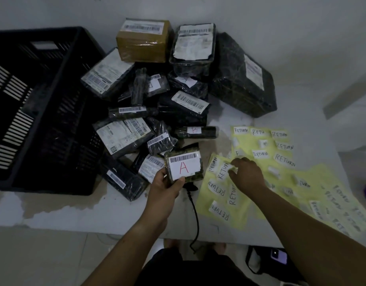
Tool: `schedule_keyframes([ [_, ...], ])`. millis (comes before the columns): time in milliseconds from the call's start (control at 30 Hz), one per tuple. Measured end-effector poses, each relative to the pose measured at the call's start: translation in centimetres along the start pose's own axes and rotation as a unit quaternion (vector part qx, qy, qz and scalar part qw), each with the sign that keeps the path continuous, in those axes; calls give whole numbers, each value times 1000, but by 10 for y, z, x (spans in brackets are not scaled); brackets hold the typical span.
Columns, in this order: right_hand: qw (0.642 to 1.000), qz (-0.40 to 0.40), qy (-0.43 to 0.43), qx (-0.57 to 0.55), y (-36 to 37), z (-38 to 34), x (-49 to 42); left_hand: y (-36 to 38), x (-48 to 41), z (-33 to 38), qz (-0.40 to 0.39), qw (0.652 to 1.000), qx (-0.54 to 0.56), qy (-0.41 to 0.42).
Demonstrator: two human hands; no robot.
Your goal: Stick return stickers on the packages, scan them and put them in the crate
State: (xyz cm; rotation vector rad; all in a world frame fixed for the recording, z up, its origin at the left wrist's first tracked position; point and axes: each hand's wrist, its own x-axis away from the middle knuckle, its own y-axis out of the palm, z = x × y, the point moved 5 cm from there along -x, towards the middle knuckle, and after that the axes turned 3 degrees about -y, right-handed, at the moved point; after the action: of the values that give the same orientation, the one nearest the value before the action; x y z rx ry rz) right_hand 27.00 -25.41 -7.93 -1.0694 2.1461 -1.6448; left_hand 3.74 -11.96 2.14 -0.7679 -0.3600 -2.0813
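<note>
**Left hand holds package "A", right hand on sticker sheet**

Left hand (165, 188) grips a small black package (185, 166) by its lower left corner, thumb on the white label, fingers wrapped behind. The label faces up: barcode plus a red "A". The package is held just above the table (116, 211), at the near edge of the pile of packages (157, 104).

Right hand (247, 173) is down on the yellow sheet (242, 211), fingertips pinched on the edge of one return sticker (224, 171). More stickers lie across the sheet.

Black crate (75, 141) sits left of the pile. A black cable (195, 213) runs off the table edge below the left hand.
</note>
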Motion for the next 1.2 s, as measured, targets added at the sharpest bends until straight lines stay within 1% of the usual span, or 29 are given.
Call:
schedule_keyframes([
  [133,999,19,-18,22,0,-4,-6,0,2,0,-4,1000,2,6],
  [233,999,28,-28,1,0,-7,-9,-2,1,2,-1,1000,5,13],
  [367,998,17,4,-65,-1,-3,-10,-5,-1,3,1,1000,6,18],
  [467,987,18,30,-156,-14,-6,-2,-7,-3,3,-4,1000,8,16],
  [500,977,38,41,-208,-24,-8,3,-8,-4,4,-8,1000,7,17],
  [567,943,87,68,-313,-48,-17,19,-9,-5,6,-19,999,-6,24],
  [667,889,143,92,-424,-87,-44,53,-10,-5,12,-42,998,-44,30],
  [767,849,149,83,-500,-108,-79,83,-8,-3,20,-76,996,-37,26],
  [833,838,137,59,-526,-114,-101,95,-5,0,27,-103,994,-15,20],
  [900,839,136,31,-525,-118,-119,100,1,4,36,-130,991,0,20],
  [1000,861,153,-2,-486,-126,-134,101,10,8,44,-154,987,26,23],
  [1100,876,160,-14,-454,-129,-142,100,14,9,47,-164,984,63,16],
  [1200,880,170,-10,-443,-127,-144,102,16,10,51,-162,982,97,10],
])
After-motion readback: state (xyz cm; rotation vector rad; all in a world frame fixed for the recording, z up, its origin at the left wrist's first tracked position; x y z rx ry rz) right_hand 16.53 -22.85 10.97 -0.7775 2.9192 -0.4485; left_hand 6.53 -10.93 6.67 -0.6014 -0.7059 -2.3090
